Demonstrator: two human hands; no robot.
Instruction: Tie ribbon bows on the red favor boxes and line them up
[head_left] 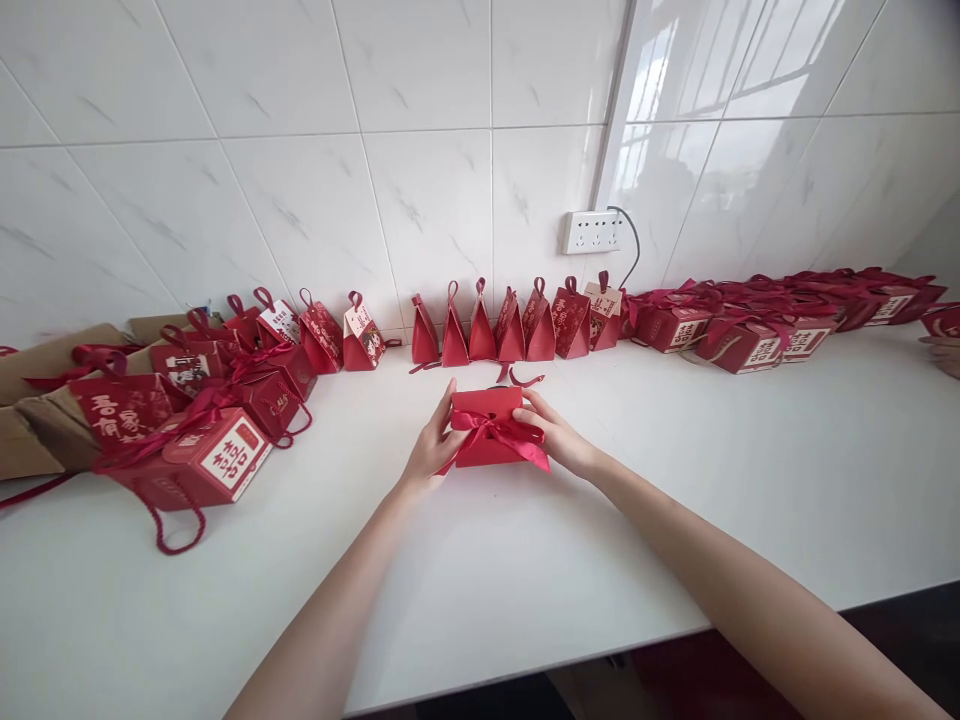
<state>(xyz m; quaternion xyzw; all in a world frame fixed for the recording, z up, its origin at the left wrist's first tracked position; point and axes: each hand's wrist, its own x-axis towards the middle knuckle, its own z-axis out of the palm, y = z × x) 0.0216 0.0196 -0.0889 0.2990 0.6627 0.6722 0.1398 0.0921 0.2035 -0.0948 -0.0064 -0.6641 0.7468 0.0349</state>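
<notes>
A red gift box [491, 453] tied with a shiny ribbon bow [491, 425] is at the middle of the white table, between my two hands. My left hand [437, 440] grips its left side, the thumb lying near the bow. On the opposite side, my right hand [559, 435] holds the box with its fingers along the right edge and top. Part of each hand's fingers is hidden behind the box. Just behind it lies a small loose piece of dark red ribbon [527, 379].
Several small triangular red boxes [480, 335] with loops stand along the tiled wall. Ribboned red boxes [742, 345] crowd the right; more boxes [202, 465] and an open cardboard carton [30, 440] occupy the left. A power strip [592, 232] hangs on the wall. Another person's hand [946, 355] shows at far right.
</notes>
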